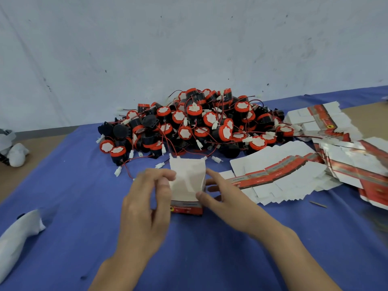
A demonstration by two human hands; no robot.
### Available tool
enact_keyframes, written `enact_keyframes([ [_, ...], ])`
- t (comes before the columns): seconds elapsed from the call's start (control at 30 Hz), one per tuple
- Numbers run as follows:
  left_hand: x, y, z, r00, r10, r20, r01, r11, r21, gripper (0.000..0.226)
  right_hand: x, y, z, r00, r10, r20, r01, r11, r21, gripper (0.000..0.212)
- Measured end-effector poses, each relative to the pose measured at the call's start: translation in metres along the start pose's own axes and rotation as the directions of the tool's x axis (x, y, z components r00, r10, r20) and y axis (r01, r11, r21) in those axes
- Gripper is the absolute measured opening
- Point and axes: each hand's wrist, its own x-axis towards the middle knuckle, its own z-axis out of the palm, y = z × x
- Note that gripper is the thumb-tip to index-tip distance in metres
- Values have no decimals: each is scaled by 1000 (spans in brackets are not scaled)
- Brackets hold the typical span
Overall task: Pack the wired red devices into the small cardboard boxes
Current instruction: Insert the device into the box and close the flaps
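A small cardboard box (187, 185), white inside with a red printed front, stands on the blue cloth (63, 185) with its top flaps up. My left hand (147, 204) pinches its left flap with curled fingers. My right hand (222, 196) holds the box's right side between thumb and fingers. Behind the box lies a large pile of red and black round devices (195, 124) with thin red wires and white plugs.
Stacks of flat unfolded boxes (279, 175) fan out to the right, with more (323, 120) at the back right. A white cloth bundle (19, 234) lies at the left edge, another (14, 152) further back. A white wall rises behind the table.
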Motion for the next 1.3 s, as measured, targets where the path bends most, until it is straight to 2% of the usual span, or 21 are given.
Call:
enact_keyframes([
  [0.1,25,6,8,991,-136,-17,133,984,-120,19,-1,-3,0,999,5,-37,-3,998,57,91],
  [0.13,37,8,14,985,-170,-3,167,971,-168,17,0,-3,-2,997,9,-81,-2,996,84,91],
  [0.2,66,10,37,974,-213,75,224,955,-194,14,2,-2,-13,983,13,-183,12,990,138,78],
  [0.3,115,5,85,908,-282,309,280,959,52,9,5,4,-31,947,64,-314,-12,986,164,63],
  [0.33,129,2,102,858,-323,400,285,946,154,7,4,7,-35,938,73,-339,-17,986,166,62],
  [0.37,140,-1,119,796,-373,477,292,927,236,16,3,9,-38,932,79,-355,-20,986,165,60],
  [0.43,156,-9,150,682,-476,555,316,877,363,39,1,13,-45,923,88,-374,-22,984,178,58],
  [0.5,162,-15,170,635,-539,553,316,835,451,42,0,17,-52,916,92,-390,-21,983,183,56],
  [0.53,162,-17,179,628,-559,541,324,820,472,36,-1,18,-55,912,93,-399,-21,983,182,55],
  [0.57,163,-19,187,627,-576,524,340,808,481,43,-3,19,-58,907,95,-410,-19,982,186,55],
  [0.63,163,-22,200,632,-618,468,368,771,520,76,-5,19,-63,896,98,-434,-17,982,188,54],
  [0.67,162,-22,206,636,-630,445,375,757,536,83,-6,19,-65,891,97,-443,-16,983,183,53],
  [0.73,163,-22,215,625,-663,412,419,730,540,81,-9,19,-67,889,92,-448,-18,986,167,53],
  [0.83,163,-21,221,609,-700,372,511,705,491,60,-13,18,-69,886,94,-455,-24,987,156,53],
  [1.0,157,-20,222,574,-677,460,465,732,498,40,-16,14,-69,883,89,-460,-25,989,143,52],
  [1.17,151,-14,225,583,-648,491,464,761,453,63,-13,12,-67,875,76,-478,-9,990,141,51],
  [1.3,149,-3,230,561,-630,536,552,768,325,70,-12,13,-65,873,70,-482,-3,990,140,52],
])
